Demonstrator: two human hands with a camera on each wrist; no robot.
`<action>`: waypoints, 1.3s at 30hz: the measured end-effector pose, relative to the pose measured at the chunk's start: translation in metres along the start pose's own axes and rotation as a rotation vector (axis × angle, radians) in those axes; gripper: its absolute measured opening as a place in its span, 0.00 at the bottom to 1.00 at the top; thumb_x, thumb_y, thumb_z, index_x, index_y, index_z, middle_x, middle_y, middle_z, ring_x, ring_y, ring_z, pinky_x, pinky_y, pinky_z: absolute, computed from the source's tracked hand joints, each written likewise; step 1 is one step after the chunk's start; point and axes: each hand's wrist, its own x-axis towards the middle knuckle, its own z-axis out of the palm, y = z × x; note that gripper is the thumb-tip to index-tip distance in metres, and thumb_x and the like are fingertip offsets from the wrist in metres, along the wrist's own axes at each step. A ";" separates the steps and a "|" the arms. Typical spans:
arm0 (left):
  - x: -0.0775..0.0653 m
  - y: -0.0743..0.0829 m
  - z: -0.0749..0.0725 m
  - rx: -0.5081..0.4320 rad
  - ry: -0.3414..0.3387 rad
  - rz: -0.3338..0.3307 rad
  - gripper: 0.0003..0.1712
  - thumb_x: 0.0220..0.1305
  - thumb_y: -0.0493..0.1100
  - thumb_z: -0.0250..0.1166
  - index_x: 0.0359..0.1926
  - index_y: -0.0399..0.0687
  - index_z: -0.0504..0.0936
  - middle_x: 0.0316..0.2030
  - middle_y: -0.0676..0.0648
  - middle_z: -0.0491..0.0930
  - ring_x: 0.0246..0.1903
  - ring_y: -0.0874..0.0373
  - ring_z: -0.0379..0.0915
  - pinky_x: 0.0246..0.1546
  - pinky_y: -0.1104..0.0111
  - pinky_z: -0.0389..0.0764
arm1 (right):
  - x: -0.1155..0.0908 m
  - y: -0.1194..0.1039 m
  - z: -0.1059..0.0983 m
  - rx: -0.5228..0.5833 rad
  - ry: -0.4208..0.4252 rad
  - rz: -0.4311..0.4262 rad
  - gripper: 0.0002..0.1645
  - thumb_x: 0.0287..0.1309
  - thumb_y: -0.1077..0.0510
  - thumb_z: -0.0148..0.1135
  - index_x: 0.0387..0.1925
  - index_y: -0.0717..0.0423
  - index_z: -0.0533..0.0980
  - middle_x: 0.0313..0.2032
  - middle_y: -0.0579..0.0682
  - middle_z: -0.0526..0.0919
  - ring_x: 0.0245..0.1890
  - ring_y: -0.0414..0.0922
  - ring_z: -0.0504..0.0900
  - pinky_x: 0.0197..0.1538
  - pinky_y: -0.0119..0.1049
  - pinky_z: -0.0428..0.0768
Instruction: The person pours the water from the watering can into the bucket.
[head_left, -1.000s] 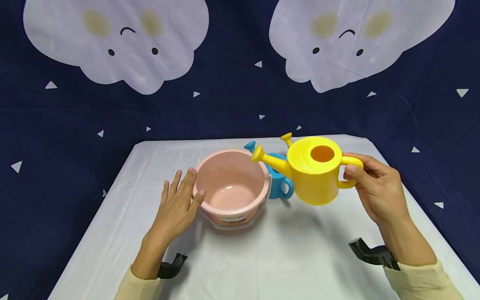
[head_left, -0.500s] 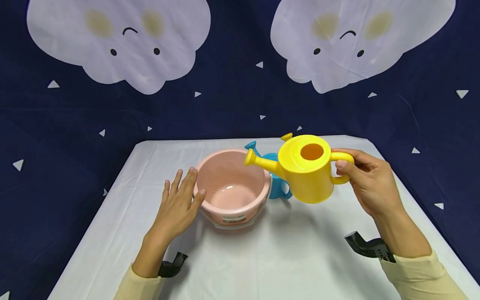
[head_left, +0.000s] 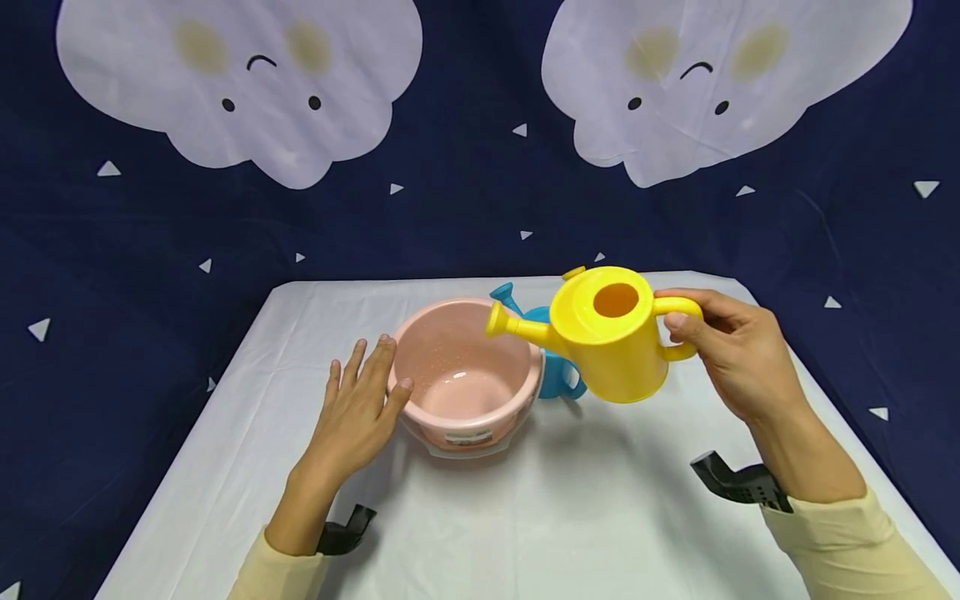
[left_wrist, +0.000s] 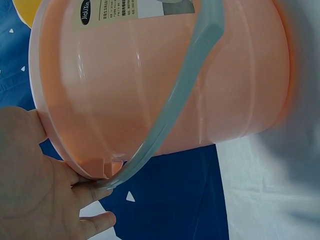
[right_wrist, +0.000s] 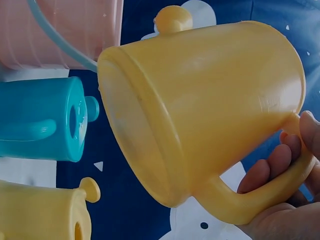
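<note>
My right hand (head_left: 738, 354) grips the handle of a yellow watering can (head_left: 611, 358) and holds it above the table. Its spout points left, and the rose at its tip overlaps the right side of a pink bucket (head_left: 465, 422) in the head view. Small specks dot the bucket's inner wall near a shiny patch on the bottom. With fingers spread and straight, my left hand (head_left: 356, 421) rests against the bucket's left rim. Seen from the left wrist, its fingertips lie by the end of the bucket's grey-blue carrying handle (left_wrist: 172, 102).
Right behind the bucket stands a blue watering can (head_left: 557, 379), partly covered by the held one. A second yellow watering can (right_wrist: 40, 212) is beside it, mostly hidden in the head view. A white cloth covers the table (head_left: 480, 533); a dark blue curtain (head_left: 450, 233) hangs behind.
My right hand has carried the yellow watering can left and slightly up, bringing its rose over the bucket's right side. The left hand and the bucket have stayed in place.
</note>
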 end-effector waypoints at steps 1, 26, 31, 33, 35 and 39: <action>0.000 0.000 0.000 0.001 0.000 -0.001 0.38 0.72 0.63 0.37 0.74 0.49 0.45 0.74 0.46 0.47 0.75 0.45 0.31 0.71 0.44 0.30 | 0.001 -0.001 0.000 -0.014 -0.001 0.006 0.16 0.58 0.75 0.54 0.48 0.74 0.75 0.42 0.48 0.85 0.37 0.41 0.77 0.38 0.24 0.78; -0.001 0.001 0.001 -0.006 0.008 -0.001 0.38 0.72 0.63 0.38 0.74 0.49 0.46 0.74 0.47 0.48 0.75 0.45 0.32 0.71 0.44 0.31 | 0.018 -0.017 0.014 -0.329 -0.029 0.097 0.17 0.59 0.65 0.60 0.49 0.68 0.77 0.44 0.44 0.86 0.39 0.42 0.81 0.34 0.28 0.81; -0.001 0.001 0.001 -0.005 0.013 -0.002 0.38 0.72 0.62 0.38 0.74 0.49 0.47 0.74 0.47 0.48 0.75 0.45 0.32 0.71 0.44 0.31 | 0.021 -0.019 0.016 -0.378 -0.034 0.104 0.17 0.59 0.64 0.61 0.49 0.68 0.77 0.43 0.43 0.86 0.39 0.41 0.81 0.34 0.28 0.81; -0.001 0.001 0.001 -0.004 0.015 -0.003 0.38 0.72 0.63 0.37 0.74 0.49 0.47 0.74 0.47 0.48 0.75 0.45 0.32 0.71 0.44 0.31 | 0.021 -0.021 0.017 -0.417 -0.036 0.106 0.17 0.59 0.63 0.61 0.49 0.66 0.78 0.42 0.43 0.86 0.39 0.41 0.81 0.34 0.28 0.81; -0.001 0.001 0.001 -0.005 0.016 -0.003 0.38 0.72 0.63 0.37 0.74 0.49 0.47 0.74 0.47 0.48 0.75 0.45 0.32 0.71 0.44 0.31 | 0.023 -0.022 0.018 -0.440 -0.042 0.109 0.17 0.59 0.63 0.61 0.49 0.64 0.78 0.42 0.43 0.86 0.39 0.42 0.81 0.35 0.28 0.81; -0.001 0.000 0.001 -0.008 0.015 -0.005 0.38 0.72 0.63 0.36 0.74 0.49 0.47 0.74 0.47 0.48 0.75 0.46 0.32 0.71 0.45 0.31 | 0.025 -0.022 0.020 -0.436 -0.059 0.110 0.16 0.59 0.63 0.61 0.49 0.64 0.78 0.43 0.44 0.86 0.40 0.42 0.81 0.35 0.28 0.82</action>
